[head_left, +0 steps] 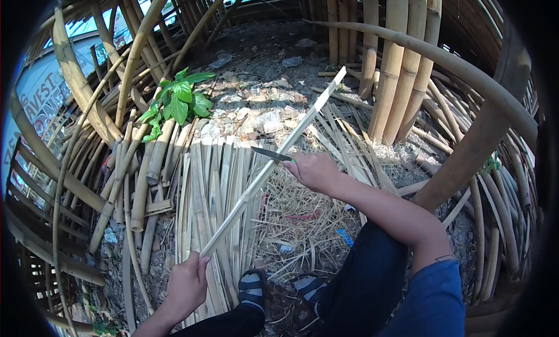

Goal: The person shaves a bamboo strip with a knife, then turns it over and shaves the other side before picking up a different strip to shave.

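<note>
My left hand [187, 283] is closed around the lower end of a long, pale bamboo strip [241, 204]. The strip slants up and away to the right, its far end over the rubble. Closed on a knife, my right hand [314, 170] is beside the strip's middle. The dark knife blade [269, 154] points left and lies across the strip; the handle is mostly hidden in my fingers. Under the strip, many split bamboo slats [201, 180] lie side by side on the ground.
Thin shavings [300, 229] cover the ground before my sandalled feet [252, 287]. Bamboo poles [387, 87] stand at the back right, and a thick slanted pole [471, 151] is close to my right arm. More poles [157, 153] lie left, by a green leafy plant [179, 98].
</note>
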Tool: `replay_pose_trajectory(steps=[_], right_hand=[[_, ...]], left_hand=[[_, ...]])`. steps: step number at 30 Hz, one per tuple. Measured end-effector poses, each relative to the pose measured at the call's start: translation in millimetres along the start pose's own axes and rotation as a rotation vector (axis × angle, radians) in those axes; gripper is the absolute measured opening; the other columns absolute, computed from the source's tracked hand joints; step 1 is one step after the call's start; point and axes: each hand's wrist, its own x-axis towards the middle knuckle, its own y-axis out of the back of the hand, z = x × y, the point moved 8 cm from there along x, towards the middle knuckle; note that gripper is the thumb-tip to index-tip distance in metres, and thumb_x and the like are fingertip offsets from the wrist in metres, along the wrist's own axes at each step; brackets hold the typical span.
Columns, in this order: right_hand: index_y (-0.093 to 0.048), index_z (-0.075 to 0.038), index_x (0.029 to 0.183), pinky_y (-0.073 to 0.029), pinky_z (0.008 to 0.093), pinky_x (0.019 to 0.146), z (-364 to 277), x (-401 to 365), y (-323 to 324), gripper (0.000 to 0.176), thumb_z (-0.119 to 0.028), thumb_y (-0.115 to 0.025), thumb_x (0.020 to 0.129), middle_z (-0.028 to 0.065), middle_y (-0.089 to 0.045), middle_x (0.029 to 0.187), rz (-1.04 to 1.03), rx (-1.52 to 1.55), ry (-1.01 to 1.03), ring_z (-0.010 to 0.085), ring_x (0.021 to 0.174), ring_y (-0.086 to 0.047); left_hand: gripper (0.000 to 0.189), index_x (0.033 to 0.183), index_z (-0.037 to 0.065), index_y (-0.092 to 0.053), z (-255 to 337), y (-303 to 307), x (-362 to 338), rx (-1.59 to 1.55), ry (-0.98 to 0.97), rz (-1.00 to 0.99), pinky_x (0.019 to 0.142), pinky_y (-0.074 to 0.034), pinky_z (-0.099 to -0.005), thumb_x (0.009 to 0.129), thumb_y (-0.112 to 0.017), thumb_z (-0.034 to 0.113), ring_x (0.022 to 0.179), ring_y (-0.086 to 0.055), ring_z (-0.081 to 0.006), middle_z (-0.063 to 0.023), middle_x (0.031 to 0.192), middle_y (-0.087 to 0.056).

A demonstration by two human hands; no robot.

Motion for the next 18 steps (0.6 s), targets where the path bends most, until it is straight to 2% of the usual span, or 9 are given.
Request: replay_pose_trajectory(steps=[5,9,10,13,14,15,16,17,18], right_hand=[[-0.062,-0.003,0.081,-0.054,0.0486,0.056,80.2,-12.2,5.4,0.054,-0.048,-0.042,0.103,0.0181,-0.065,0.066,-0.033,-0.08,-0.185,0.0378,0.06,-0.066],[-0.065,-0.002,0.084,-0.054,0.0507,0.061,101.3,-26.3,6.5,0.057,-0.048,-0.038,0.104,0.0217,-0.066,0.07,-0.131,-0.171,-0.284,0.0417,0.066,-0.067],[-0.066,0.001,0.088,-0.054,0.0526,0.066,142.8,-28.8,2.7,0.06,-0.047,-0.034,0.105,0.0249,-0.067,0.074,-0.001,-0.042,-0.483,0.0435,0.072,-0.068],[-0.067,0.003,0.087,-0.054,0.0535,0.071,210.1,-63.3,10.5,0.064,-0.045,-0.031,0.106,0.0263,-0.068,0.077,-0.012,-0.194,-0.562,0.0464,0.075,-0.067],[-0.066,0.004,0.086,-0.053,0.0546,0.074,223.0,-71.3,-5.9,0.064,-0.044,-0.03,0.106,0.0275,-0.067,0.077,-0.002,-0.182,-0.597,0.0478,0.076,-0.067],[-0.065,0.005,0.085,-0.052,0.0557,0.076,230.0,-83.5,-19.9,0.064,-0.043,-0.029,0.107,0.0288,-0.066,0.077,0.006,-0.168,-0.633,0.0492,0.078,-0.066],[-0.064,0.007,0.084,-0.05,0.0572,0.079,184.3,-73.9,26.2,0.066,-0.044,-0.029,0.107,0.0323,-0.064,0.077,0.095,-0.069,-0.684,0.0509,0.081,-0.065],[-0.064,0.007,0.084,-0.05,0.0572,0.079,175.7,-67.6,33.6,0.066,-0.044,-0.029,0.107,0.0323,-0.064,0.077,0.093,-0.069,-0.684,0.0509,0.081,-0.065],[-0.064,0.007,0.086,-0.049,0.0575,0.079,175.0,-62.8,35.0,0.064,-0.044,-0.029,0.107,0.033,-0.064,0.079,0.098,0.061,-0.73,0.051,0.082,-0.064]], left_hand=[[0.031,0.079,-0.001,-0.048,-2.4,-1.3,-7.5,0.002,0.027,-0.045,0.048,-0.041,-0.0528,0.101,-0.056,0.019,0.054,-0.057,-0.0484,-0.0251,0.053,-0.051],[0.03,0.079,-0.001,-0.048,-2.4,-9.1,-9.0,0.007,-0.002,-0.064,0.049,-0.042,-0.0534,0.101,-0.056,0.019,0.054,-0.057,-0.0482,-0.0246,0.053,-0.052],[0.03,0.079,-0.001,-0.048,-1.8,-5.9,-10.8,0.009,0.013,-0.073,0.049,-0.042,-0.0538,0.1,-0.056,0.019,0.054,-0.057,-0.0483,-0.0247,0.053,-0.052],[0.03,0.08,-0.001,-0.049,-8.6,-3.0,-13.4,0.043,-0.005,-0.05,0.05,-0.042,-0.0547,0.1,-0.057,0.02,0.055,-0.058,-0.0488,-0.0252,0.054,-0.053],[0.031,0.08,-0.001,-0.049,-5.9,-5.7,-12.5,0.058,-0.022,-0.066,0.05,-0.043,-0.0548,0.1,-0.056,0.021,0.055,-0.058,-0.049,-0.0253,0.054,-0.053],[0.031,0.08,-0.001,-0.049,-3.7,-9.4,-11.9,0.073,-0.038,-0.087,0.05,-0.043,-0.0549,0.1,-0.056,0.022,0.056,-0.058,-0.0492,-0.0253,0.055,-0.054],[0.032,0.08,-0.001,-0.05,-6.7,-13.1,-10.2,0.076,-0.027,-0.097,0.051,-0.044,-0.0551,0.101,-0.056,0.023,0.056,-0.058,-0.0496,-0.0254,0.055,-0.054],[0.032,0.08,-0.001,-0.05,-3.5,-13.9,-7.8,0.074,-0.025,-0.099,0.051,-0.044,-0.0551,0.101,-0.056,0.023,0.056,-0.058,-0.0496,-0.0254,0.055,-0.054],[0.033,0.08,-0.002,-0.051,-1.2,-15.7,-4.6,0.08,0.016,-0.148,0.052,-0.044,-0.055,0.101,-0.055,0.024,0.057,-0.058,-0.0497,-0.0258,0.055,-0.054]])
